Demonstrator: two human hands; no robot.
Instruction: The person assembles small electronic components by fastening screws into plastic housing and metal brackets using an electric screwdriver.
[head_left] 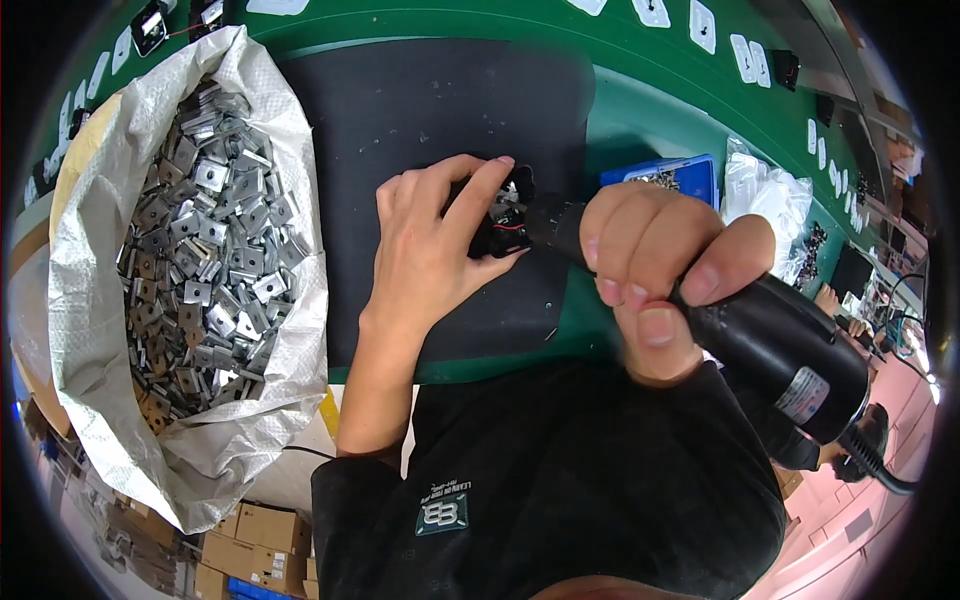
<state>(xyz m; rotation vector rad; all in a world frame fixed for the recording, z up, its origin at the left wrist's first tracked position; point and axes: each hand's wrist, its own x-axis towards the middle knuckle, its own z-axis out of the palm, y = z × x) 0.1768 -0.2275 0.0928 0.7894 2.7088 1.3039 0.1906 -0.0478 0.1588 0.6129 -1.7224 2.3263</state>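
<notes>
My left hand (pixel 430 225) is closed around a small black part (pixel 512 225) with a metal piece and a red wire on it, over the dark mat (pixel 450 110). My right hand (pixel 670 260) grips a black corded electric screwdriver (pixel 770 330), held nearly level with its cable trailing off at the lower right. The tool's nose (pixel 555 228) points left and meets the right side of the black part. Whether a screw sits at the tip is hidden.
At left stands a white woven sack (pixel 75 300) full of small metal brackets (pixel 210 260). Beyond my right hand are a blue bin (pixel 705 175) of small metal parts and clear plastic bags (pixel 770 200). White pieces (pixel 702 25) line the green conveyor (pixel 400 22). Cardboard boxes (pixel 260 545) lie at lower left.
</notes>
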